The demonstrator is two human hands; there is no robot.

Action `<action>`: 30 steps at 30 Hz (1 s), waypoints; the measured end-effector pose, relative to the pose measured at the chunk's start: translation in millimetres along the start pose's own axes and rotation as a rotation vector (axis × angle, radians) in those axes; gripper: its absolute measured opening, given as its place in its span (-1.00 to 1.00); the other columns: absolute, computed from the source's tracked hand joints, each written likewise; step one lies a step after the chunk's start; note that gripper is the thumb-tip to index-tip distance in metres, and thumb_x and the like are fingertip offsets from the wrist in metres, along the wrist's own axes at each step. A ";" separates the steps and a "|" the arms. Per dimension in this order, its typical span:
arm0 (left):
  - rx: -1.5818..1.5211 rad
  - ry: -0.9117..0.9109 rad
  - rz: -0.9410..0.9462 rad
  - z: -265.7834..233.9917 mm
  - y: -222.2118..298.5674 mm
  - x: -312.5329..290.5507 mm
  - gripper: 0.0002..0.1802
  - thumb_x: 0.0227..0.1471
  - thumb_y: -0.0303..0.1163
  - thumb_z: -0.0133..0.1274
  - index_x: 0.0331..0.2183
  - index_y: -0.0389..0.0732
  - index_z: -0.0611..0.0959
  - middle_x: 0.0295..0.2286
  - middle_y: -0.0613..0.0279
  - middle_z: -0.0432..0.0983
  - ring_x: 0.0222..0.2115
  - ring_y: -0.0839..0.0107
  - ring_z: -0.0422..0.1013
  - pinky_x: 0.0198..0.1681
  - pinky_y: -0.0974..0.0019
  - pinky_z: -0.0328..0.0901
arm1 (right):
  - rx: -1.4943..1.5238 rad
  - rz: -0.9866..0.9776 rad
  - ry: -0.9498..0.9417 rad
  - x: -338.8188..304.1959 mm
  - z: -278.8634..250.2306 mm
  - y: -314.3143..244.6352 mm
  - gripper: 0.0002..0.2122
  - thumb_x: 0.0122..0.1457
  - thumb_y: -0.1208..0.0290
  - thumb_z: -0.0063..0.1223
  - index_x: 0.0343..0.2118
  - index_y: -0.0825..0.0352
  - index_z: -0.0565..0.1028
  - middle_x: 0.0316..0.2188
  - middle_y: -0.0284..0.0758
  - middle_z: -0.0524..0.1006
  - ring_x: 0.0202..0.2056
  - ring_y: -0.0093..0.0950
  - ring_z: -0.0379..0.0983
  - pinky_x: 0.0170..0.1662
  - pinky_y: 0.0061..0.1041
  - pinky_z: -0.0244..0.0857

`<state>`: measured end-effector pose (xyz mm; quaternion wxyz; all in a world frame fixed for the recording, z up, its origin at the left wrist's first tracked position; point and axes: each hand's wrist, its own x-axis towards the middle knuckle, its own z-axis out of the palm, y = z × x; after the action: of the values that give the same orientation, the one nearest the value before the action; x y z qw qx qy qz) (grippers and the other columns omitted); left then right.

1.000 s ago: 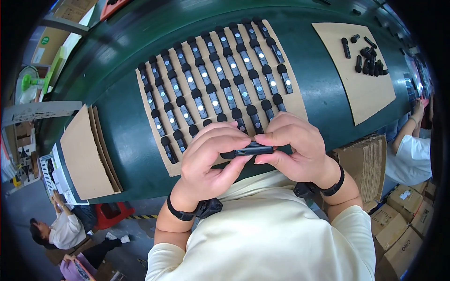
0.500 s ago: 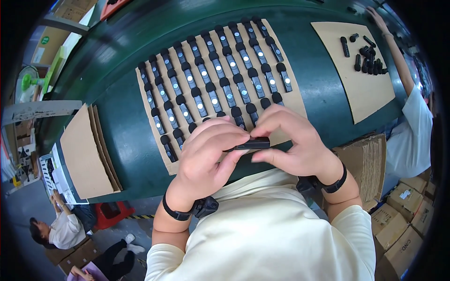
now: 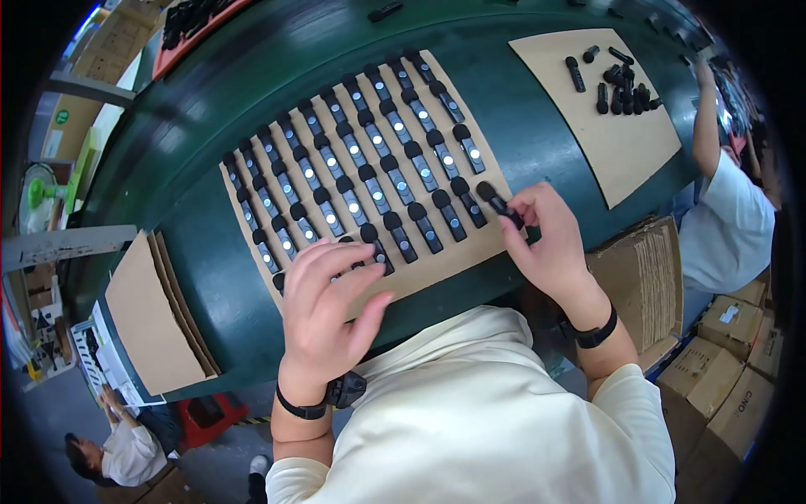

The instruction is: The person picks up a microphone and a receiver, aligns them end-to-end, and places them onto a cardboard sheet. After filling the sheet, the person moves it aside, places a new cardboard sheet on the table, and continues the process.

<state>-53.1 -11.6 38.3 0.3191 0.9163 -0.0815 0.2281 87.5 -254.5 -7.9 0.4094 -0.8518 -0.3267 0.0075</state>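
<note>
On a cardboard sheet [image 3: 499, 181], small black clip-on microphones [image 3: 395, 172] with round foam tops lie in slanted rows, many showing a pale round spot on the body. At the sheet's near right corner, my right hand [image 3: 546, 244] pinches the lower end of one microphone [image 3: 495, 200], its foam top pointing to the far left. My left hand [image 3: 327, 302] is above the sheet's near edge, fingers spread and nothing in them. It hides some of the nearest microphones.
A second cardboard sheet [image 3: 579, 126] at the far right carries a loose pile of microphones [image 3: 625, 92]. Cardboard sheets [image 3: 155, 311] lean at the left; more are stacked [image 3: 638, 277] at my right. A red tray [image 3: 180, 50] is far left. Other people work on both sides.
My hands have parted. The right one has carried a microphone to the sheet's near right corner; the left has let go and moved slightly left. The whole view has shifted a little.
</note>
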 end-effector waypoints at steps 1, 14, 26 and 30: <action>0.008 0.041 -0.028 -0.6 -2.4 -4.4 -0.70 -0.24 -0.53 0.26 -0.33 -0.22 0.61 -0.23 0.10 0.53 -0.21 0.13 0.45 -0.01 0.02 0.30 | -0.164 -0.032 0.080 -1.3 2.3 6.7 -0.79 -0.05 0.61 0.17 -0.36 0.34 0.39 -0.48 -0.28 0.38 -0.49 -0.39 0.34 -0.41 -0.49 0.26; 0.012 0.079 -0.221 -4.3 -16.1 -41.2 -0.75 -0.20 -0.58 0.21 -0.35 -0.25 0.60 -0.24 0.06 0.53 -0.21 0.05 0.44 -0.07 0.11 0.32 | -0.280 -0.080 0.092 5.5 19.1 26.9 -0.80 -0.06 0.57 0.19 -0.39 0.31 0.37 -0.49 -0.26 0.37 -0.48 -0.27 0.34 -0.42 -0.37 0.24; -0.015 0.254 -0.308 -25.3 -30.5 -59.8 -0.79 -0.17 -0.56 0.22 -0.37 -0.21 0.62 -0.25 0.15 0.53 -0.23 0.15 0.46 -0.15 0.17 0.33 | 0.172 -0.252 -0.133 19.8 16.2 -37.6 -0.79 0.03 0.63 0.08 -0.27 0.35 0.35 -0.32 -0.29 0.35 -0.38 -0.51 0.23 -0.25 -0.58 0.16; 0.023 0.355 -0.362 -52.3 -32.4 -99.0 -0.81 -0.16 -0.57 0.21 -0.37 -0.22 0.62 -0.26 0.14 0.54 -0.23 0.15 0.46 -0.16 0.19 0.35 | 0.653 -0.088 -0.519 35.0 44.9 -93.0 -0.80 0.08 0.60 0.06 -0.23 0.34 0.35 -0.28 -0.33 0.36 -0.35 -0.58 0.25 -0.20 -0.60 0.17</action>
<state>-150.0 46.7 10.2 0.3534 0.8652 0.1437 0.3255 51.2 -161.7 36.5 0.5617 -0.6324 -0.4358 0.3076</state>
